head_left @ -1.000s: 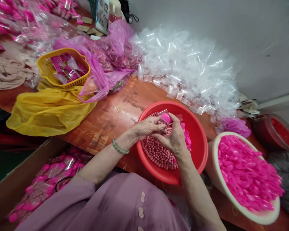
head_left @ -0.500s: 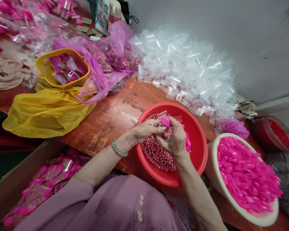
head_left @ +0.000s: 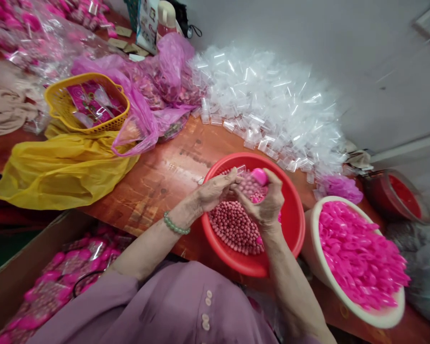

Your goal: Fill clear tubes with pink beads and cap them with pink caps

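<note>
Over the red basin [head_left: 296, 215], both hands hold a clear container of pink beads [head_left: 247, 184] with a bright pink cap [head_left: 260, 176] at its right end. My left hand [head_left: 217, 189], a green bead bracelet at its wrist, has its fingers closed on the container's left end. The fingers of my right hand [head_left: 268, 200] wrap round the capped end. Round dull-pink beads [head_left: 232, 227] fill the basin's left part below the hands. A few bright pink pieces lie in the basin too, partly hidden by my right hand.
A white tub [head_left: 317, 239] of bright pink plastic pieces stands at the right. Behind the basin is a heap of clear plastic containers [head_left: 272, 100]. A yellow basket [head_left: 53, 105] and a yellow bag [head_left: 64, 167] are at the left, above a box of filled pink packages [head_left: 68, 267].
The fingers have spread further apart along the container, showing its beads. The pink cap has shifted right with my right hand. The whole view has shifted slightly.
</note>
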Demonstrator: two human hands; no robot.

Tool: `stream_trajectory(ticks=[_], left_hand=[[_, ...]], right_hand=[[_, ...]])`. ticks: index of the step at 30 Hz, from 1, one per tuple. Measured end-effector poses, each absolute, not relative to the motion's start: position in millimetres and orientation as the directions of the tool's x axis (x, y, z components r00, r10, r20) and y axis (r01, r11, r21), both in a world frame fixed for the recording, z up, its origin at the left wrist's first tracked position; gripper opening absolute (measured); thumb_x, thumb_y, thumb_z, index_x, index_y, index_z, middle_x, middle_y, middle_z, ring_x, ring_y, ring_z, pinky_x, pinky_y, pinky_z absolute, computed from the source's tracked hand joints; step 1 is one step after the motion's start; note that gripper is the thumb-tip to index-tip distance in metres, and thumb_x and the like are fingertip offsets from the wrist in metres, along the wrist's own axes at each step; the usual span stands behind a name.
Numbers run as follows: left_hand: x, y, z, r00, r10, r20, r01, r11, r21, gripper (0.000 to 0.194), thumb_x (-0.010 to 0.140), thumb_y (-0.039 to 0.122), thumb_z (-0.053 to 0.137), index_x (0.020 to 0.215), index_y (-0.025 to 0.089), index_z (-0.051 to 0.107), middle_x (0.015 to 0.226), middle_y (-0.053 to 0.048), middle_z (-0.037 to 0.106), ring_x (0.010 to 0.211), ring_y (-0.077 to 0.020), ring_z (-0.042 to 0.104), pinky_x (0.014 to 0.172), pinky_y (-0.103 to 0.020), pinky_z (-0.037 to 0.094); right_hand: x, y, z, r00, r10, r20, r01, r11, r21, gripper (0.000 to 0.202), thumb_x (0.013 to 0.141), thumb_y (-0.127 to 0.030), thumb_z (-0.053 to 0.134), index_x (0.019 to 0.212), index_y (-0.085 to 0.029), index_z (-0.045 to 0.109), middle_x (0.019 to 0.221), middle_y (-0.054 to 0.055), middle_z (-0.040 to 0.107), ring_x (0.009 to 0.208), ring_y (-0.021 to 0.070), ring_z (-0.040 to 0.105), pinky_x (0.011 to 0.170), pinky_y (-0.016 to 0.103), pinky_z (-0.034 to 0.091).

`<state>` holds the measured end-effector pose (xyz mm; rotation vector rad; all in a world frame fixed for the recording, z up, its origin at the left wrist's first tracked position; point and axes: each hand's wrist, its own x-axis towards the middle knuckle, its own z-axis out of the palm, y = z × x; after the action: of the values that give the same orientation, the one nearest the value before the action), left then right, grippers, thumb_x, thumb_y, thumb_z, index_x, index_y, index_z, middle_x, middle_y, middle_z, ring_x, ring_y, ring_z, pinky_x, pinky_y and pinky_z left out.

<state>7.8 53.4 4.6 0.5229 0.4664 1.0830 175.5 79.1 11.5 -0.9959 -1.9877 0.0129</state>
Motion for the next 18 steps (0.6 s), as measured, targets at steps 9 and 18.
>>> stream_trajectory(ticks=[9,18], left_hand=[[9.4,55.1,7.4,0.32,0.93,-0.181,-0.689,0.359,0.63,0.048,0.086,0.059,0.064,0.082,0.012,0.071,0.076,-0.004,0.07,0.07,-0.0113,0.061,0.07,-0.024,0.047],[9.5,54.1,11.9,0.359,0.922,-0.148,-0.711,0.373,0.596,0.041,0.09,0.051,0.063,0.095,0.011,0.072,0.083,-0.007,0.072,0.077,-0.0137,0.063,0.077,-0.025,0.048]], right_hand=[[177.3,84.3,7.0,-0.411,0.563,0.717,0.611,0.754,-0.242,0.082,0.073,-0.047,0.077,0.141,-0.024,0.037,0.12,0.014,0.063,0.103,0.0317,0.067,0.088,0.05,0.057],[166.7,78.0,14.8,-0.41,0.619,0.67,0.599,0.737,-0.314,0.079,0.073,-0.052,0.077,0.138,-0.025,0.042,0.119,0.012,0.065,0.103,0.0307,0.068,0.089,0.048,0.059]])
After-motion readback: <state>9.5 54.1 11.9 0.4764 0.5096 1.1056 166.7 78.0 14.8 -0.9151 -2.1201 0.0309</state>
